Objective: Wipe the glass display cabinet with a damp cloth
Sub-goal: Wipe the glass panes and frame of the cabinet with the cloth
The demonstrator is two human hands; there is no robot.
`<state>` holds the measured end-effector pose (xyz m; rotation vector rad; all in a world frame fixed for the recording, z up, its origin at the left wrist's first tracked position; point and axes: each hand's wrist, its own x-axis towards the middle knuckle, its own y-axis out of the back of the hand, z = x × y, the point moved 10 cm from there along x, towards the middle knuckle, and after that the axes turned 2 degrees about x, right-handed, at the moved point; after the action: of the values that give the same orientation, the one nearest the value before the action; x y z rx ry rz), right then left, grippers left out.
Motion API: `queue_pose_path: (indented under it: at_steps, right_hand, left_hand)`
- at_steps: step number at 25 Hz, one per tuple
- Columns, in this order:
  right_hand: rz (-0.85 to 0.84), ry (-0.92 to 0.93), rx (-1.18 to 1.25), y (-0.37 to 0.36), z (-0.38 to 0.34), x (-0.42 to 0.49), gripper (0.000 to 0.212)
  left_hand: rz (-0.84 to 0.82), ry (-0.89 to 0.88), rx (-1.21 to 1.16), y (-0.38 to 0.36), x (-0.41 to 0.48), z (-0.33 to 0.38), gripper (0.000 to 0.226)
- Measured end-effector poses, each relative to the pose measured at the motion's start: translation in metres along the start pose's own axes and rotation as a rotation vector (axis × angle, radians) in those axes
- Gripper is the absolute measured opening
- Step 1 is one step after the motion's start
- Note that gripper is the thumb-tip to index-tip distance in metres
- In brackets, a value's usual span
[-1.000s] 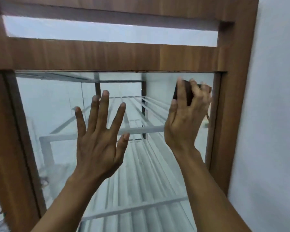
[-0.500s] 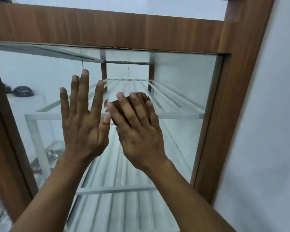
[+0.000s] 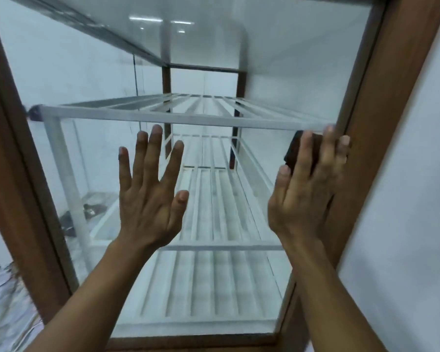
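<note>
A glass pane (image 3: 214,59) of the display cabinet fills the view, set in a brown wooden frame (image 3: 381,123). My right hand (image 3: 302,189) presses a dark brown cloth (image 3: 294,151) flat against the glass at the pane's right edge; most of the cloth is hidden under my fingers. My left hand (image 3: 150,189) lies flat on the glass near the middle with its fingers spread and nothing in it.
White slatted metal shelves (image 3: 188,115) stand inside the cabinet behind the glass. A plain white wall (image 3: 417,199) runs close along the right of the frame. Some dark items (image 3: 69,219) lie low on the left behind the glass.
My right hand has swept the cloth from the pane's middle over to its right edge. The view has dropped lower on the cabinet, so the top rail is out of sight. My left hand stays flat on the glass.
</note>
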<state>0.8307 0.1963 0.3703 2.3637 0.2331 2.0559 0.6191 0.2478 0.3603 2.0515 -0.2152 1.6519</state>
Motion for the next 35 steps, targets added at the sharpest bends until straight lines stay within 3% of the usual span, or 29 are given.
queue_pose_path:
  at_steps: [1, 2, 4, 6, 8, 11, 14, 15, 17, 19, 20, 22, 24, 28, 29, 32, 33, 35]
  right_hand:
    - [0.07, -0.103, 0.032, 0.004, 0.005, 0.004, 0.053]
    - [0.072, -0.073, 0.08, -0.003, -0.015, -0.002, 0.052]
    - [-0.109, 0.239, 0.122, -0.032, -0.086, -0.06, 0.055]
    - [-0.217, 0.411, 0.077, -0.039, -0.088, -0.125, 0.064]
    - [-0.147, 0.325, -0.001, -0.022, -0.028, -0.113, 0.059]
    - [0.033, -0.003, 0.016, -0.007, 0.008, -0.08, 0.053]
    - [-0.152, 0.312, 0.07, -0.04, -0.062, -0.197, 0.057]
    - [-0.212, 0.374, 0.05, -0.046, -0.055, -0.241, 0.057]
    - [-0.145, 0.29, -0.06, -0.033, 0.001, -0.263, 0.054]
    - [-0.011, 0.015, -0.037, -0.021, 0.035, -0.254, 0.055]
    - [0.006, 0.014, 0.0, -0.024, 0.021, -0.262, 0.057]
    - [-0.102, 0.239, 0.064, -0.049, -0.042, -0.328, 0.06]
    - [-0.202, 0.359, 0.045, -0.058, -0.04, -0.392, 0.062]
    - [-0.115, -0.031, -0.008, -0.033, 0.054, -0.374, 0.063]
    - [-0.111, -0.014, 0.017, -0.036, 0.037, -0.374, 0.065]
    - [-0.277, 0.38, 0.069, -0.062, -0.062, -0.437, 0.068]
    - [-0.285, 0.401, 0.044, -0.063, -0.058, -0.451, 0.066]
    - [-0.239, 0.19, -0.017, -0.05, 0.003, -0.447, 0.063]
  left_hand:
    - [-0.001, -0.017, 0.001, -0.003, -0.007, 0.001, 0.067]
    - [0.002, -0.028, 0.005, -0.005, -0.014, 0.003, 0.067]
    - [0.017, -0.021, 0.0, -0.008, -0.029, 0.006, 0.066]
    - [0.026, -0.012, -0.018, -0.014, -0.055, 0.011, 0.067]
    - [0.027, -0.024, -0.015, -0.025, -0.094, 0.018, 0.067]
    - [0.041, -0.027, -0.023, -0.039, -0.143, 0.025, 0.067]
    - [0.066, 0.012, -0.023, -0.048, -0.191, 0.029, 0.067]
    - [0.066, 0.014, -0.025, -0.052, -0.212, 0.032, 0.067]
    - [0.078, 0.0, -0.026, -0.063, -0.257, 0.041, 0.067]
    - [0.068, -0.009, -0.019, -0.076, -0.292, 0.049, 0.067]
    - [0.063, -0.005, -0.018, -0.081, -0.305, 0.052, 0.066]
    - [0.067, 0.011, -0.022, -0.085, -0.321, 0.055, 0.066]
    - [0.068, 0.008, -0.028, -0.086, -0.329, 0.058, 0.066]
    - [0.075, -0.003, -0.003, -0.087, -0.33, 0.057, 0.065]
    - [0.078, -0.006, 0.007, -0.088, -0.329, 0.059, 0.064]
    - [0.094, -0.016, -0.003, -0.086, -0.332, 0.057, 0.063]
    - [0.096, -0.018, -0.012, -0.085, -0.333, 0.056, 0.063]
    - [0.083, -0.017, -0.007, -0.087, -0.333, 0.056, 0.064]
